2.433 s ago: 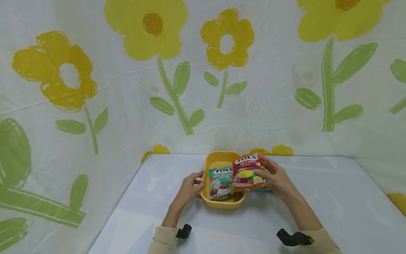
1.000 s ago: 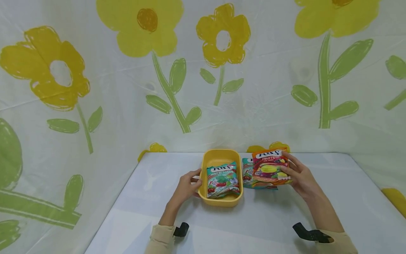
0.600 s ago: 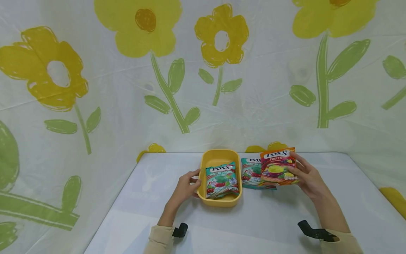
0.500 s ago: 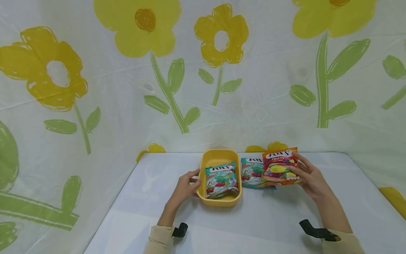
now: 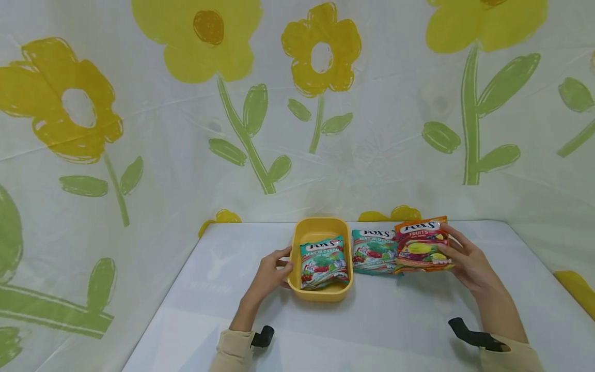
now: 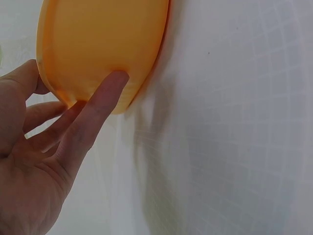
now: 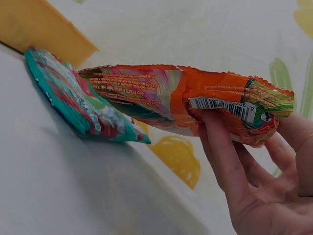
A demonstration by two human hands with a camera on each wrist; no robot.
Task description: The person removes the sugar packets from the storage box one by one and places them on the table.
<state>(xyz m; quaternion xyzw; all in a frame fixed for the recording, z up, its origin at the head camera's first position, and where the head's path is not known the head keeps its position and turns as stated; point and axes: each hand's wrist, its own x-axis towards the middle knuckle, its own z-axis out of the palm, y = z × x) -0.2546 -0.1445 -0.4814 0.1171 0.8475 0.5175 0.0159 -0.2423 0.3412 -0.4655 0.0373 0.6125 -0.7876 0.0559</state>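
Note:
My left hand [image 5: 270, 269] grips the left side of a yellow plastic tub [image 5: 323, 296]. In the left wrist view its thumb is at the rim and its fingers press the outer wall. A teal Mint Blossom candy bag [image 5: 324, 262] lies inside the tub. Just right of the tub, a second teal candy bag [image 5: 373, 252] lies on the table. My right hand [image 5: 470, 263] pinches an orange Fruits candy bag [image 5: 422, 247] by its right edge. The right wrist view shows this orange bag [image 7: 195, 98] raised, its left end overlapping the teal bag [image 7: 83, 103].
The white table [image 5: 372, 330] ends at a back edge close behind the tub and bags. A white flower-print sheet [image 5: 386, 155] hangs behind and to the left. Each wrist carries a black mount [image 5: 264, 337] at the sleeve.
My right hand has carried the orange candy bag rightward from over the tub, past the second teal bag, uncovering most of it. My left hand has stayed at the tub.

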